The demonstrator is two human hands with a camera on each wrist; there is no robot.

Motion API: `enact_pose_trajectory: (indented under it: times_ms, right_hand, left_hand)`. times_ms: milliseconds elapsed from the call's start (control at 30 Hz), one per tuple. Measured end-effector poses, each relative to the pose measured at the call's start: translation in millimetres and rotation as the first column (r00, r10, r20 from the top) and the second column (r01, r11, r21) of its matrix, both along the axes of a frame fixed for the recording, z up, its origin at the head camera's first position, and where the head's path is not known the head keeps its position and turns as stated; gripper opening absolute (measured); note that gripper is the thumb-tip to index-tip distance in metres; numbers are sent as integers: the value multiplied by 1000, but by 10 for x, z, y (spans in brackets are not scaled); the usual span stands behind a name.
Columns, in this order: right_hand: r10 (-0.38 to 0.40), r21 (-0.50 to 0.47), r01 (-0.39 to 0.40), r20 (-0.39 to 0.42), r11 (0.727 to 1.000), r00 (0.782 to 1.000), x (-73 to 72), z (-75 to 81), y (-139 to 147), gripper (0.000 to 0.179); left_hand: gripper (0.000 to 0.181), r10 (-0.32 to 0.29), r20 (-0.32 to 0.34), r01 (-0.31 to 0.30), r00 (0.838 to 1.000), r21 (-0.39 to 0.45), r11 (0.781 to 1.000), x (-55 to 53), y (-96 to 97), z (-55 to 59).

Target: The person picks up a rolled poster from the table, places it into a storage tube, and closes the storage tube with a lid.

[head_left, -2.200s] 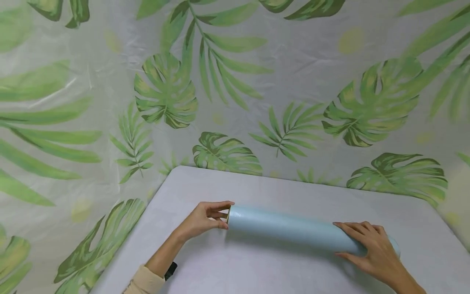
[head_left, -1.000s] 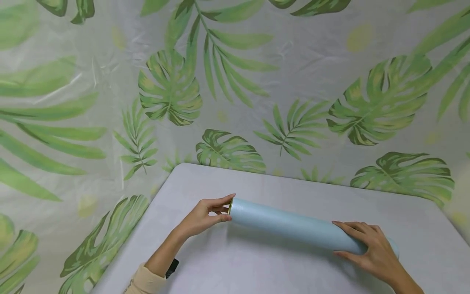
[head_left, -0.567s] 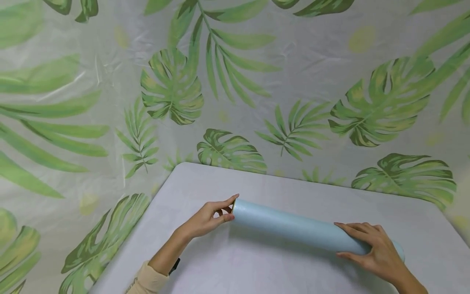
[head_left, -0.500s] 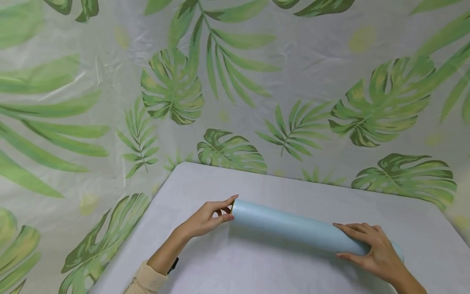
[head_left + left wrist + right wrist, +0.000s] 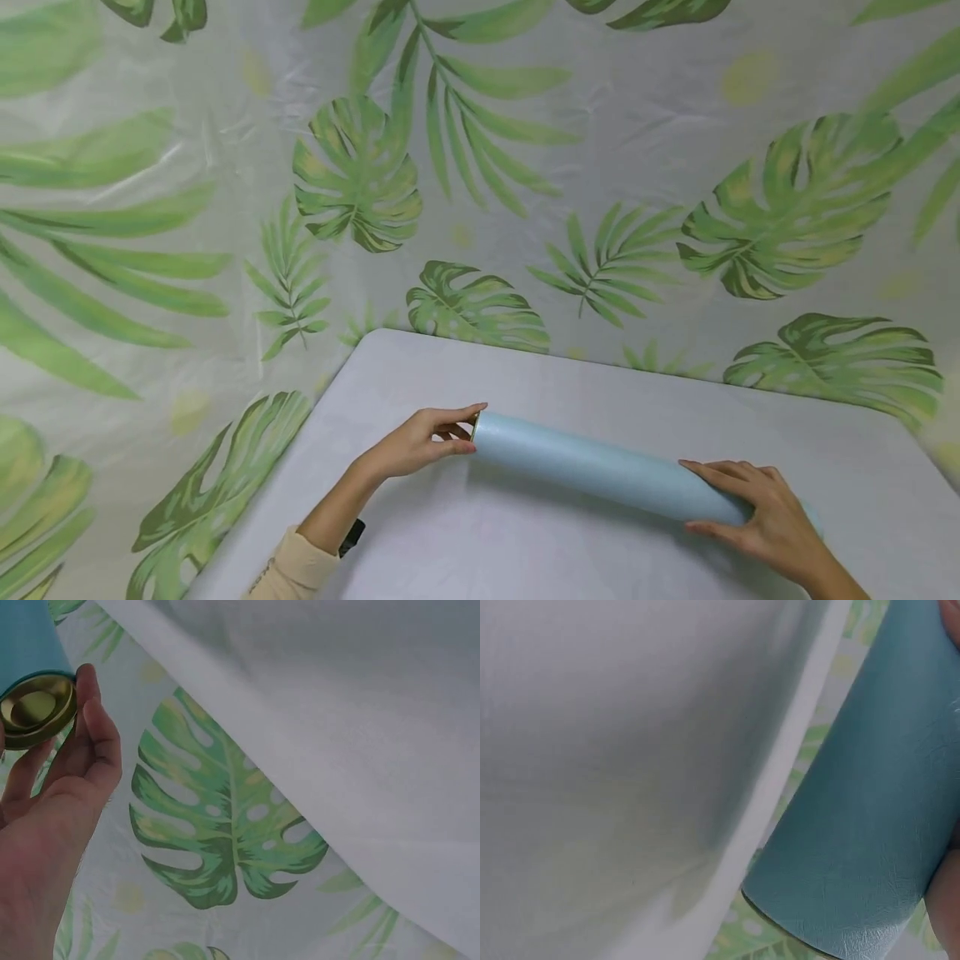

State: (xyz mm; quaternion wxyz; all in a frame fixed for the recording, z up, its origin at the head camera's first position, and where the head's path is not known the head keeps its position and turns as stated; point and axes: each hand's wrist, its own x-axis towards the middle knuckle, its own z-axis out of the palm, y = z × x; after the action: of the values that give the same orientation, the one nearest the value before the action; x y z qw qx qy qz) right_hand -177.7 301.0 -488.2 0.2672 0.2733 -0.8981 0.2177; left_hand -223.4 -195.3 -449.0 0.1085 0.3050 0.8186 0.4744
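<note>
A long light blue tube (image 5: 577,457) is held slantwise over the white table in the head view, casting a shadow below it. Its left end carries a gold metal cap with a recessed round middle (image 5: 31,711), seen in the left wrist view. My left hand (image 5: 408,442) pinches that capped end, thumb below and fingers above the rim. Near the other end, my right hand (image 5: 768,508) grips the tube from above, thumb on the near side. In the right wrist view the blue wall of the tube (image 5: 862,802) fills the right side; most of that hand is out of frame.
The white table (image 5: 465,367) has rounded back corners and stands against a leaf-patterned sheet (image 5: 480,167). A black band (image 5: 351,537) is worn at the left wrist, beside a beige sleeve (image 5: 294,565).
The tube's left end has risen slightly and then dipped a little. My left fingers have shifted at the capped rim. My right hand keeps its hold, and the head view has drifted slightly.
</note>
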Motion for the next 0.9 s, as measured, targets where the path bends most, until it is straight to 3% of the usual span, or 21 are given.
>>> enact_pose_trajectory:
  times_ms: [100,433,700,900]
  right_hand:
    - [15,10,-14,-20,1000,1000,-25,-18,-17,88]
    - [18,33,-17,-25,999,1000,-101,-17,-73,88]
    - [-32,90,30,16,995,999,-241,-73,-122,85]
    - [-49,93,41,76,995,996,-258,-117,-140,83]
  left_hand:
    - [63,9,12,-9,1000,21,1000,-8,-3,-39]
    - [66,46,-62,-44,997,31,999,-50,11,-176]
    - [66,53,40,-52,998,-28,998,-194,39,-339]
    - [66,54,20,-52,998,-98,994,-252,49,-355]
